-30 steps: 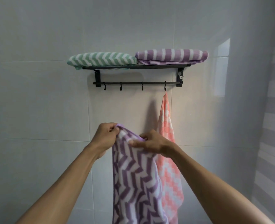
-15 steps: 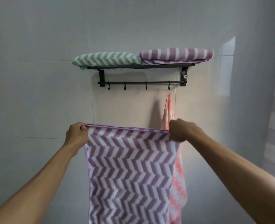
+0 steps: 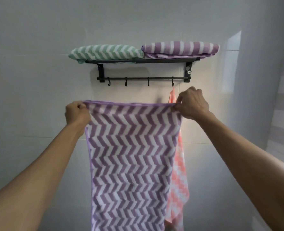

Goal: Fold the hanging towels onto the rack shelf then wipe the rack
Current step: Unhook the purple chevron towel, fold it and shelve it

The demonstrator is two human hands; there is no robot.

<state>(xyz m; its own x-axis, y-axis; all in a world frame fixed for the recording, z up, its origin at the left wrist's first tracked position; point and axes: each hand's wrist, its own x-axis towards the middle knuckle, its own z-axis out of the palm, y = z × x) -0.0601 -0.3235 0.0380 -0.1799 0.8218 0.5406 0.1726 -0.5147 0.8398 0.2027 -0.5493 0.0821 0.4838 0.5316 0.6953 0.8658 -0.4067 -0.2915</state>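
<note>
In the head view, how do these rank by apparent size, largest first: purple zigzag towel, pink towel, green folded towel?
1. Purple zigzag towel, though it is nearest the camera.
2 and 3. Pink towel and green folded towel: unsure, the pink one is mostly hidden.

The purple zigzag towel (image 3: 129,160) looks like soft fuzzy microfiber cloth, matt, with a smooth stitched hem along its top edge. Same plush cloth on the green folded towel (image 3: 104,51) and the purple striped one (image 3: 179,48) up on the rack (image 3: 143,60), which is matt black metal, hooks too. Pink towel (image 3: 179,172) is cloth as well. The wall tiles (image 3: 38,80) are glossy and smooth.
</note>
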